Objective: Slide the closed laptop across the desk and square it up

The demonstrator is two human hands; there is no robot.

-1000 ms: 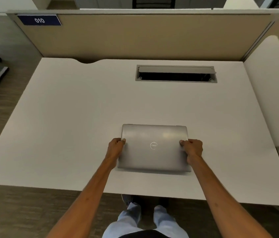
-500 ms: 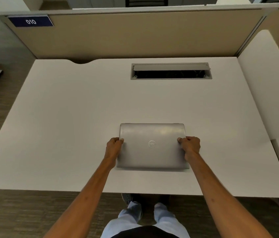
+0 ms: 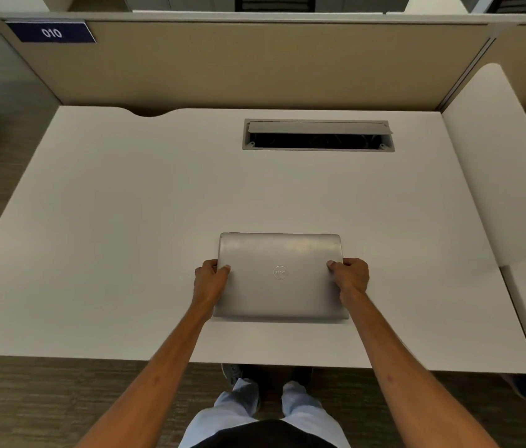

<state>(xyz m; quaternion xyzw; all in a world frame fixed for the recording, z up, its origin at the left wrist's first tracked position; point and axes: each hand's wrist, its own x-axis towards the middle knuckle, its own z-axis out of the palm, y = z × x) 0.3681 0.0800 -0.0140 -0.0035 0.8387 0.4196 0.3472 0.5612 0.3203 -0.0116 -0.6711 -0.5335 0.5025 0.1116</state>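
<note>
A closed silver laptop (image 3: 279, 276) with a round logo on its lid lies flat on the white desk (image 3: 125, 253), near the front edge and a little right of centre. Its edges run nearly parallel to the desk's front edge. My left hand (image 3: 210, 282) grips the laptop's left side, thumb on the lid. On the opposite side my right hand (image 3: 350, 276) holds it the same way. Fingers under the edges are hidden.
An open cable hatch (image 3: 318, 135) is set into the desk towards the back. A beige partition (image 3: 255, 59) with a blue "010" label (image 3: 51, 32) closes the far side. Another white desk (image 3: 513, 173) adjoins on the right. My legs stand below the front edge.
The laptop has turned slightly, so its edges line up more closely with the desk's front edge. Both hands keep their hold on its sides.
</note>
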